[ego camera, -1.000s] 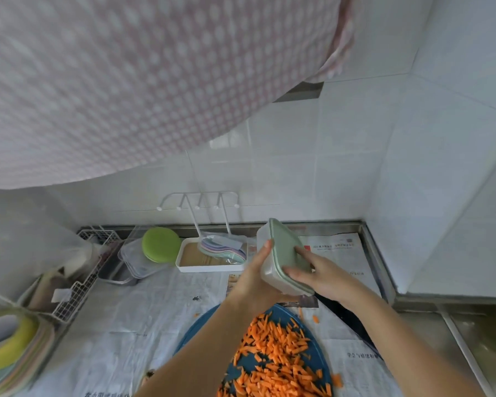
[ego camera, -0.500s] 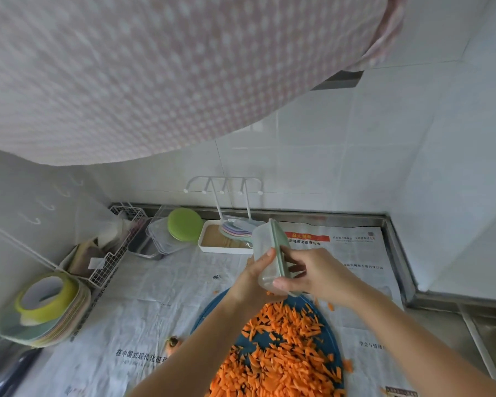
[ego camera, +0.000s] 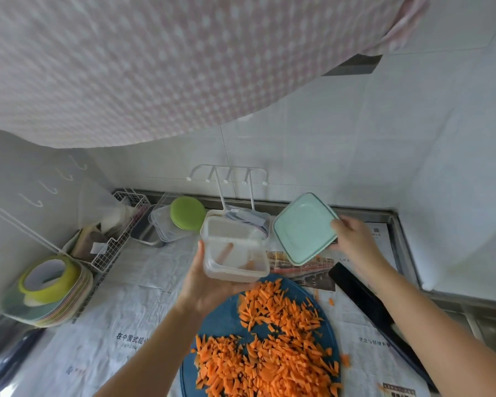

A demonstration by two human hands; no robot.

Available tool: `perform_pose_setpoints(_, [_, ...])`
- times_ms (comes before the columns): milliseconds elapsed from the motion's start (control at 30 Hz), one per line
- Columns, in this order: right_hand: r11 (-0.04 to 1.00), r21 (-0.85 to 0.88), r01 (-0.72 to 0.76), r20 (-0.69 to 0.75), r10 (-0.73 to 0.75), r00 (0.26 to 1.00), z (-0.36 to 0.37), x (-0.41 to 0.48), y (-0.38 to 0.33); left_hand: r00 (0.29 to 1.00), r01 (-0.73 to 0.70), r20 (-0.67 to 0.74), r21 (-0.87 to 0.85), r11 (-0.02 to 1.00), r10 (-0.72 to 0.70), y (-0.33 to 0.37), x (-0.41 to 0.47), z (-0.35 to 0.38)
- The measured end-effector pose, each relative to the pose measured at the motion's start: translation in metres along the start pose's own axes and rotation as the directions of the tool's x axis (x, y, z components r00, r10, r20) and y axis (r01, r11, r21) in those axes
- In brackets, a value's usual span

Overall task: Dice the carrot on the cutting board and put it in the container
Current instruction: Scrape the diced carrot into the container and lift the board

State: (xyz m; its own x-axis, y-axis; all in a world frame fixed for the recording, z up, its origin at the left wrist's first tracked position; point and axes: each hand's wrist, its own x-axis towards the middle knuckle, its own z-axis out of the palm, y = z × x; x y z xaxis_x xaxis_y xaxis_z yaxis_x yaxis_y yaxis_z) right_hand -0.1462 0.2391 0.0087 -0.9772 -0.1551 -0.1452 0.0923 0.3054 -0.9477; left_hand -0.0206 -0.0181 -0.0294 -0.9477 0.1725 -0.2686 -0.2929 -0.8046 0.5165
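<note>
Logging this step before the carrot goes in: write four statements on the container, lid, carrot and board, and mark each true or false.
1. The left hand holds the clear container. True.
2. The lid sits closed on the container. False: the right hand holds the mint-green lid off it, to its right.
3. The carrot is whole. False: cut carrot pieces cover the blue cutting board.
4. Newspaper lies under the cutting board. True.
</note>
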Motion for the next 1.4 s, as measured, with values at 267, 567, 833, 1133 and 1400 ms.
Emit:
perform_pose_setpoints(267, [0.736, 0.587, -0.337, -0.109, 0.484, 0.868, -0.019, 0.046, 0.074, 0.986, -0.102, -0.14, -0.064, 0.993, 0.093, 0.009, -0.011, -0.026])
perform_pose_setpoints(567, [0.917, -0.356, -0.181, -0.322, 0.061, 0.945, -0.004, 0.038, 0.093, 0.991, -0.083, -0.102, 0.019, 0.996, 0.084, 0.028, -0.033, -0.068])
perform_pose_setpoints(833, [0.662, -0.548, 0.511, 0.635, -0.069, 0.77, 0.079, -0.027, 0.109, 0.815, 0.044, -0.567, 0.265, 0.963, 0.119, 0.06, -0.036, -0.082])
perform_pose_setpoints(1133, [0.706, -0.385, 0.595, 0.798, -0.07, 0.599, 0.119, -0.038, 0.099, 0.618, 0.272, -0.71, 0.596, 0.756, 0.337, 0.064, -0.05, -0.098])
perform_pose_setpoints(1400, [0.898, -0.306, 0.317, 0.318, -0.217, 0.923, 0.073, -0.078, 0.102, 0.523, 0.619, -0.57, 0.765, 0.176, 0.634, 0.037, -0.084, -0.082])
